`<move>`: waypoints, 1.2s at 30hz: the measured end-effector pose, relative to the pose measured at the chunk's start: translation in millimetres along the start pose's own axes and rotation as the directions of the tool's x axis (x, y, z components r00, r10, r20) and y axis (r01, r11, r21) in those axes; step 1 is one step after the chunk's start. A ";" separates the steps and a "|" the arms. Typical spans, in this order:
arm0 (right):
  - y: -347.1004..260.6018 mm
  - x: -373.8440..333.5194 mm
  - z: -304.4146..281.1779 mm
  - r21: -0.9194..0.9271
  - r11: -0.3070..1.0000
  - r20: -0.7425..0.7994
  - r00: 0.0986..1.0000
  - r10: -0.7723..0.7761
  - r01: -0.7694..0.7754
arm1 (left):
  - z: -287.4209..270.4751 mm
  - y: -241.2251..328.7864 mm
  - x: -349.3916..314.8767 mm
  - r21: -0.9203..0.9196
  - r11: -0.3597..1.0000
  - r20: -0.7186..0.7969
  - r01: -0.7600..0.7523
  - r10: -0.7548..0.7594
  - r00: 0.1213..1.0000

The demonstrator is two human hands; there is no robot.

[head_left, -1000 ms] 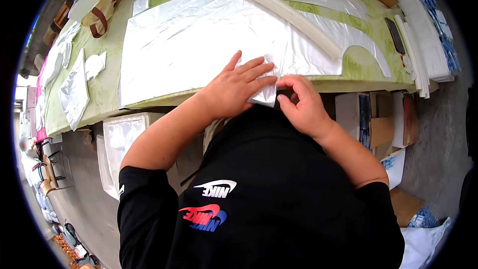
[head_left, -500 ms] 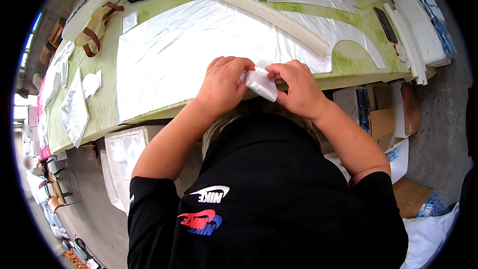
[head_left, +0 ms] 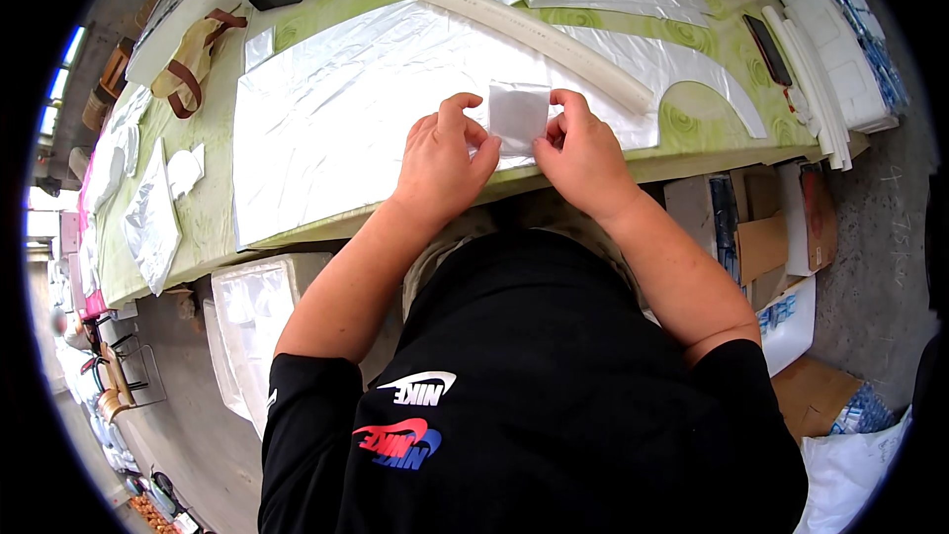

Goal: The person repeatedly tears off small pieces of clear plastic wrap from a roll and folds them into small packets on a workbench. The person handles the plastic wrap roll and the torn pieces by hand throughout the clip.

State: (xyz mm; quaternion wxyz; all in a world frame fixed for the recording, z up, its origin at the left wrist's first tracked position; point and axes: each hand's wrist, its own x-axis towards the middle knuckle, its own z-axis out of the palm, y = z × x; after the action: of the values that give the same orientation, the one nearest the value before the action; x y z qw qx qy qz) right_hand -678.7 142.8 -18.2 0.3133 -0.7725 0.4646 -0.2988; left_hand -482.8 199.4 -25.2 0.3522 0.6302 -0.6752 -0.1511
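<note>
A small square of folded silvery-white plastic film point(head_left: 519, 119) sits between my two hands near the front edge of the table. My left hand point(head_left: 447, 158) curls beside its left side, index finger and thumb apart. The thumb comes close to the lower left corner. On the other side, my right hand point(head_left: 585, 156) has its thumb at the lower right corner and its fingers along the right edge. Beneath them a large silvery-white film sheet point(head_left: 336, 129) is spread over the table. Whether the square rests fully on that sheet is hard to tell.
A long pale tube point(head_left: 534, 37) lies across the sheet. The table has a green patterned cloth point(head_left: 692, 119). At the left lie a bag with brown handles point(head_left: 188, 64) and film pieces point(head_left: 153, 222); at the right, a dark phone-like object point(head_left: 766, 47). Cardboard boxes point(head_left: 761, 237) stand below.
The folded film has turned from a tilted narrow side to its broad square face and moved slightly away from me. My left fingers have come away from it and spread apart.
</note>
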 end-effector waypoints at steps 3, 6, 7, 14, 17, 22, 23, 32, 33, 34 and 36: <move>0.4 2.6 0.4 -0.040 0.999 0.016 1.000 -0.012 0.013 | 3.0 6.2 2.0 0.173 0.976 -0.039 -0.135 0.143 0.989; -4.3 5.1 -4.2 -0.052 0.997 0.068 0.996 0.056 -0.053 | 5.5 13.1 6.0 0.371 0.884 0.147 -0.286 0.248 0.957; -6.4 5.4 -5.8 -0.055 0.995 0.093 0.992 0.089 -0.084 | 7.2 11.9 6.8 0.382 0.882 0.199 -0.276 0.213 0.956; 0.0 16.1 -9.2 -0.180 0.984 0.082 0.997 0.008 0.007 | 2.7 17.1 4.7 0.350 0.892 0.208 -0.285 0.223 0.952; -3.3 22.2 -11.7 -0.236 0.971 0.139 0.988 0.059 -0.025 | -13.8 22.7 -19.1 0.045 0.965 0.132 -0.260 0.252 0.959; -5.4 14.3 -5.7 -0.313 0.947 0.163 0.986 -0.021 0.072 | -8.0 10.7 -90.5 -0.552 0.630 0.543 0.546 -0.225 0.809; -7.0 8.9 -4.8 -0.323 0.940 0.188 0.981 -0.052 0.112 | -8.7 11.2 -90.5 -0.533 0.590 0.575 0.606 -0.272 0.771; -22.9 -53.8 -2.8 0.365 0.931 0.095 0.995 -0.019 -0.017 | -1.3 41.5 -73.0 -0.732 0.203 0.551 0.651 -0.387 0.740; -20.0 -54.6 -1.0 0.468 0.881 0.128 0.992 0.006 -0.066 | 0.5 45.2 -74.3 -0.750 0.266 0.496 0.606 -0.380 0.781; -19.3 -53.7 1.2 0.565 0.818 0.161 0.987 0.023 -0.111 | 1.4 48.8 -74.5 -0.763 0.332 0.436 0.555 -0.370 0.820; -24.7 -53.8 5.0 0.635 0.759 0.182 0.983 0.033 -0.143 | 0.3 53.7 -71.3 -0.831 0.291 0.362 0.473 -0.362 0.859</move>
State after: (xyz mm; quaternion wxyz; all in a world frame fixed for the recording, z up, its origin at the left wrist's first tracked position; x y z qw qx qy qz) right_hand -682.8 201.7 -11.7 0.6095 -0.6162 0.3427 -0.3624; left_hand -526.0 276.1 -10.9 0.5455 0.4849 -0.3147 -0.6069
